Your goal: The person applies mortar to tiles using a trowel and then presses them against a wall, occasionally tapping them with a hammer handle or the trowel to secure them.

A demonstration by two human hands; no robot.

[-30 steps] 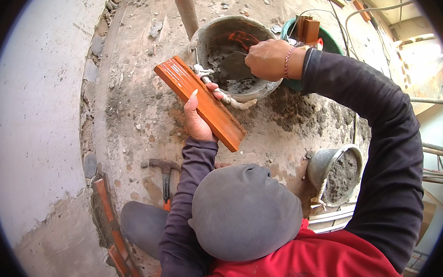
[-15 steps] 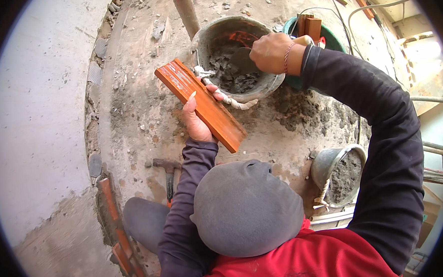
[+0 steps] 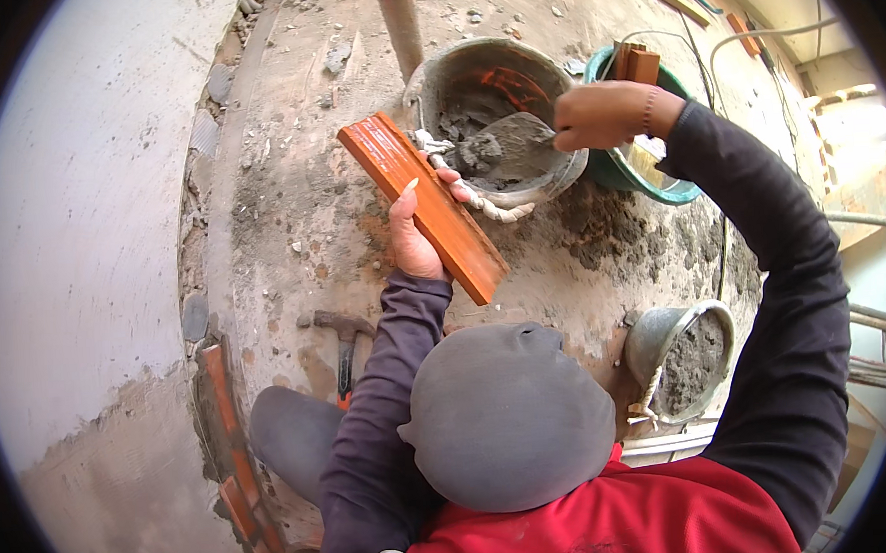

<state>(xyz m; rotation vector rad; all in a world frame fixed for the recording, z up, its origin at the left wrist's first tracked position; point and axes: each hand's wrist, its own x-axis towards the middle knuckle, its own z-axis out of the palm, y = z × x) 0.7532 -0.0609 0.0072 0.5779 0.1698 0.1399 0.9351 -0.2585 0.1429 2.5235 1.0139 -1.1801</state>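
Note:
My left hand [image 3: 417, 233] grips a long orange-brown tile strip [image 3: 421, 206], held tilted beside the large mortar bucket [image 3: 558, 178] and its knotted rope handle. My right hand [image 3: 605, 113], fingers curled, grips a trowel [image 3: 512, 151] over that bucket; grey mortar lies on the blade and the handle is mostly hidden by my hand. A teal bucket [image 3: 664, 190] holding orange-brown pieces [image 3: 640, 63] stands just behind my right hand.
A smaller bucket of mortar [image 3: 690, 364] stands lower right. A hammer [image 3: 344, 337] lies on the rubble-strewn floor near tile pieces [image 3: 229, 398] along the left wall [image 3: 80, 225]. A pole [image 3: 397, 19] rises behind the bucket; cables and pipes run at right.
My right hand has moved right, and the trowel blade now shows mortar on its face. My left hand and the tile strip have shifted slightly right with the whole view.

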